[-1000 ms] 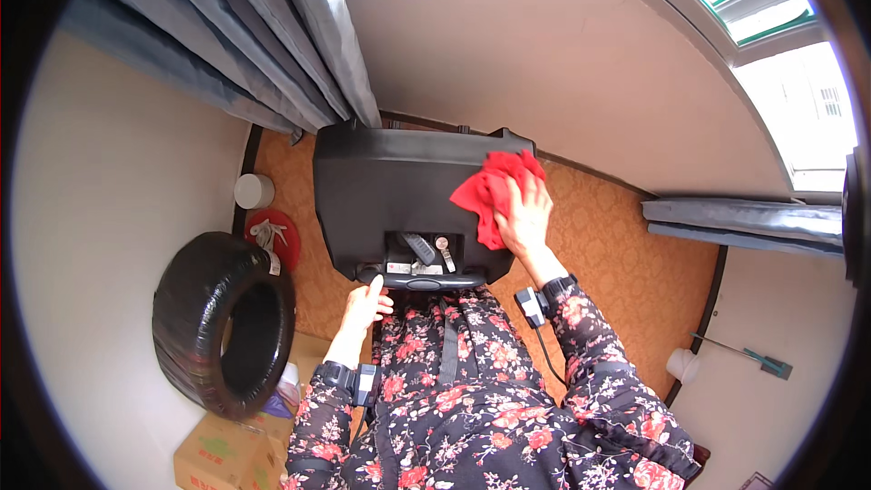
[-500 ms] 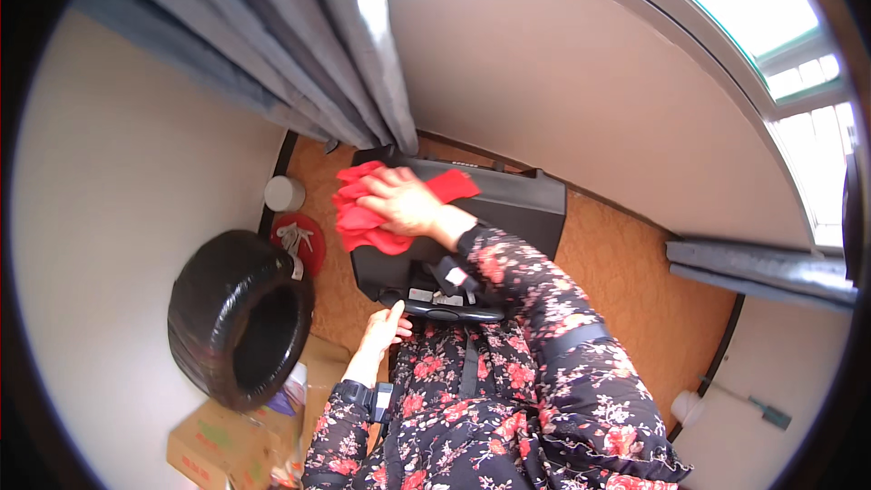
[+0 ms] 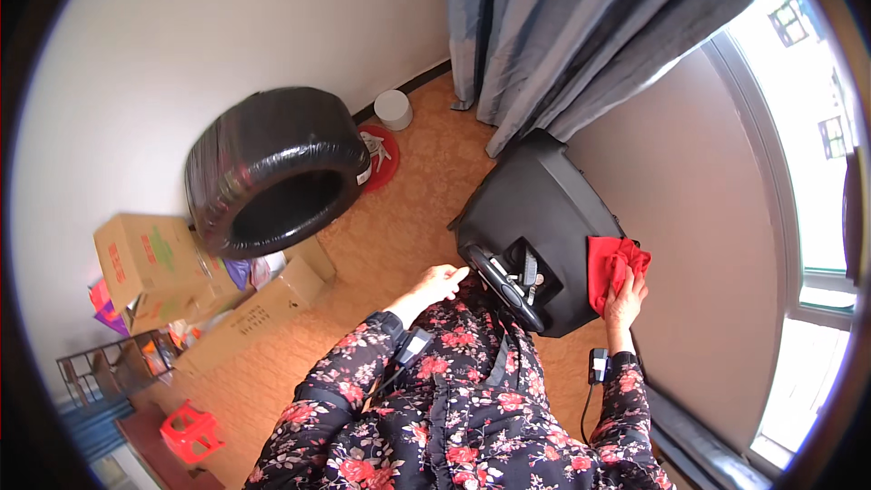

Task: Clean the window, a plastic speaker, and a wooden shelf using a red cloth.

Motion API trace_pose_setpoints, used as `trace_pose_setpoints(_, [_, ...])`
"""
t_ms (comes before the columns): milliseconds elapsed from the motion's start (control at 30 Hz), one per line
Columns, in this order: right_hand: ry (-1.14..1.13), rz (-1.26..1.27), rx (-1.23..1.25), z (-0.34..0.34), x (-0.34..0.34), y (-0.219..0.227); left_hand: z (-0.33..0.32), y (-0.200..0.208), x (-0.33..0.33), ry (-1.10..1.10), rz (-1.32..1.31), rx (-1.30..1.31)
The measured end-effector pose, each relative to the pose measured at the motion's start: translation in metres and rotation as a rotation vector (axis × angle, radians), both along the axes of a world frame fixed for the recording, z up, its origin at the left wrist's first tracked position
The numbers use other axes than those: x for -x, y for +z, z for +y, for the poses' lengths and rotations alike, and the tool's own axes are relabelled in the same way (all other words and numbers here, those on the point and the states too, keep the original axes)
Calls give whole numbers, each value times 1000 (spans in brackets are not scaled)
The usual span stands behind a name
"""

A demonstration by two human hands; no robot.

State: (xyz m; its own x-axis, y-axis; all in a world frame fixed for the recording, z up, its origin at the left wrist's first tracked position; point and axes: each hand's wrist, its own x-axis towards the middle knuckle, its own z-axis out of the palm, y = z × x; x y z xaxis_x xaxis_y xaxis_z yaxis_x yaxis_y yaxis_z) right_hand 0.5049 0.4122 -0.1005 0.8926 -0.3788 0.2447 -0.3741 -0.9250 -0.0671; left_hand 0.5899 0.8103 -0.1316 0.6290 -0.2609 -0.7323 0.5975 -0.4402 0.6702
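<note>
One red cloth (image 3: 602, 265) was clutched by the right hand (image 3: 624, 299) against the right side of the black case (image 3: 522, 191). The case's long axis was slanted down rightward, like its handle (image 3: 504, 278); the left hand (image 3: 439, 284) was placed nearer that, its grip unclear.

Under the fingers (image 3: 629, 283) of the right hand (image 3: 622, 307), the red cloth (image 3: 602, 270) hides part of the black case (image 3: 543, 191) (underside unseen).
</note>
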Motion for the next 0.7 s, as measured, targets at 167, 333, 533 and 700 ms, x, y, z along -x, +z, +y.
trace_pose_setpoints(167, [328, 12, -168, 36, -83, 41, 108, -41, 65, 294, 132, -2])
trace_pose_setpoints(333, [400, 18, -7, 171, -170, 39, 261, -63, 202, 608, 214, -372])
trace_pose_setpoints(533, [811, 255, 233, 312, -108, 30, 321, -46, 369, 823, 242, -400])
trace_pose_setpoints(700, [1128, 949, 603, 395, -38, 34, 312, -51, 465, 757, 293, -229])
